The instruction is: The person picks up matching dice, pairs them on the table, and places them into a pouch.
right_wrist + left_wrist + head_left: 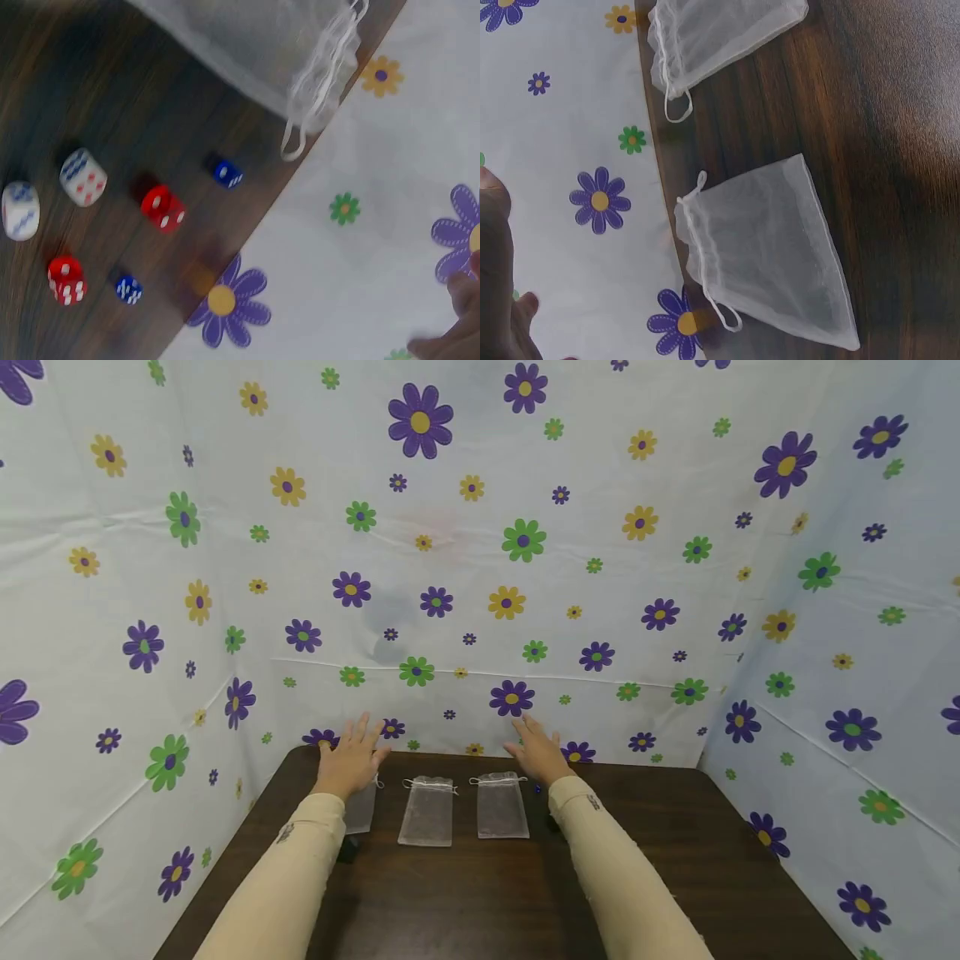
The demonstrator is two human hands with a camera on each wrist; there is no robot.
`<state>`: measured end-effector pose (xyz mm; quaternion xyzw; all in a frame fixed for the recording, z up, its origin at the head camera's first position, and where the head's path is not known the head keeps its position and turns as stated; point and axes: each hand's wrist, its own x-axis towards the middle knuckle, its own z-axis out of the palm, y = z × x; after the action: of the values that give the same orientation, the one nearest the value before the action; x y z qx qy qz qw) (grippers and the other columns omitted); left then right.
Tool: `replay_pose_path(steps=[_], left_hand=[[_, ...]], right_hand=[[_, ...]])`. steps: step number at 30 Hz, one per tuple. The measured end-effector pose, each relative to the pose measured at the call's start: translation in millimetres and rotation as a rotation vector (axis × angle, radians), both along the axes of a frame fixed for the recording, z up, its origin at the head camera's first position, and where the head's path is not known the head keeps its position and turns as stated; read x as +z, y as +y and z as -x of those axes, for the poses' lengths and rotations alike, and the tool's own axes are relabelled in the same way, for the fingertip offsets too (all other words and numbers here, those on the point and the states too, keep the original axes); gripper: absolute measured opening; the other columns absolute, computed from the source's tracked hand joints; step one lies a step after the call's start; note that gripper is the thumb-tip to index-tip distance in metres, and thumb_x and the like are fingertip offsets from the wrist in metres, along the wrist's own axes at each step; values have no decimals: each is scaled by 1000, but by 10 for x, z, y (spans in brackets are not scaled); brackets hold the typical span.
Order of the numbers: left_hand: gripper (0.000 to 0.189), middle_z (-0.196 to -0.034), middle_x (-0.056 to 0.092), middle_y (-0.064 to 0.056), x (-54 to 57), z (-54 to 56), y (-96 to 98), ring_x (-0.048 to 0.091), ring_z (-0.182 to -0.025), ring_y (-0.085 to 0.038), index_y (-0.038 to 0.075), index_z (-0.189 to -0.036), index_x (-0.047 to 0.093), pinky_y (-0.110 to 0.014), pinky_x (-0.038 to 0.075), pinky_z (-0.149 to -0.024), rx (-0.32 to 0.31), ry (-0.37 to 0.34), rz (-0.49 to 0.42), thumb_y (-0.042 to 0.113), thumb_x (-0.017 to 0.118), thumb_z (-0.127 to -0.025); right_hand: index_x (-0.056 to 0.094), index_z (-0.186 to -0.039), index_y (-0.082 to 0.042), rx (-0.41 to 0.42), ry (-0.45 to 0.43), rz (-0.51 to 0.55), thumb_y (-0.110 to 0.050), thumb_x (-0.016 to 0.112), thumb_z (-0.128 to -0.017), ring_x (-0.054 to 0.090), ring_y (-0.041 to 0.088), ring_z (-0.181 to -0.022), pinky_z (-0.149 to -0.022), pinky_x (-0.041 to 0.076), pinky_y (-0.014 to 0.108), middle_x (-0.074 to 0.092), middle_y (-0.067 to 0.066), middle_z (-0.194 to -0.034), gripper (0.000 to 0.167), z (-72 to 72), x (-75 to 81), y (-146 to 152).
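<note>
Holding my left hand (351, 764) and right hand (542, 753) at back of table (450, 897), fingers extended, nothing gripped. Three mesh bags (426, 817) lie flat in row, drawstrings (697, 244) toward flowered cloth (457, 556), presumably for uniform access. Dice (163, 209) sit beside rightmost bag (502, 812), likely spaced for visibility.

The person wears long, close-fitting cream sleeves, the left sleeve (273, 881) and the right sleeve (626, 868) both reaching to the wrist and ending in a plain cuff of the same cloth. Near each cuff sits a small dark printed mark, the left mark (285, 833) and the right mark (594, 802), too small to read. The left hand (349, 762) and right hand (542, 753) are bare, without gloves.
</note>
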<state>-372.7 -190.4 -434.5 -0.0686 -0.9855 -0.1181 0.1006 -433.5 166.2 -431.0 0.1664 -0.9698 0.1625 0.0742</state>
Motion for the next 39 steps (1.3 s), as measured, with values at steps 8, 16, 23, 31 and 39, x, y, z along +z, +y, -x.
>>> replay_pose_path(steps=[8, 16, 23, 31, 39], left_hand=[[29, -122, 67, -20, -140, 68, 137, 62, -111, -42, 2, -123, 67, -60, 51, -87, -41, 72, 21, 18, 61, -99], [13, -96, 71, -8, -292, -16, 268, 67, -89, -29, 8, -100, 72, -54, 53, -82, -37, -121, -105, 16, 62, -97], [15, -90, 68, -4, -468, -59, 333, 61, -78, -23, 8, -98, 72, -48, 52, -71, -18, -226, -168, 21, 64, -98], [16, -90, 71, -4, -583, -48, 408, 61, -78, -20, 8, -94, 75, -46, 52, -72, -20, -267, -203, 22, 67, -95], [18, -91, 72, -7, -668, -26, 426, 63, -82, -24, 5, -92, 76, -48, 52, -77, -16, -273, -241, 20, 68, -95]], right_hand=[[65, -125, 0, 97, 51, 182, -11, 58, -104, 67, 29, -101, -88, 54, 44, 70, 15, -116, 26, -75, -215, -320], [72, -97, 2, 220, -37, 288, -9, 61, -100, 61, 14, -72, -67, 53, 34, 68, 6, -84, 16, -208, -682, -554], [73, -80, 3, 196, -215, 299, -11, 65, -99, 62, 15, -55, -57, 53, 32, 63, 4, -68, 24, -261, -820, -776], [67, -66, -7, 160, -323, 270, -26, 70, -98, 57, 15, -47, -50, 47, 31, 59, 2, -54, 38, -255, -892, -873], [47, -50, -14, 65, -348, 291, -21, 74, -95, 42, 11, -41, -43, 33, 26, 43, -5, -41, 53, -344, -850, -976]])
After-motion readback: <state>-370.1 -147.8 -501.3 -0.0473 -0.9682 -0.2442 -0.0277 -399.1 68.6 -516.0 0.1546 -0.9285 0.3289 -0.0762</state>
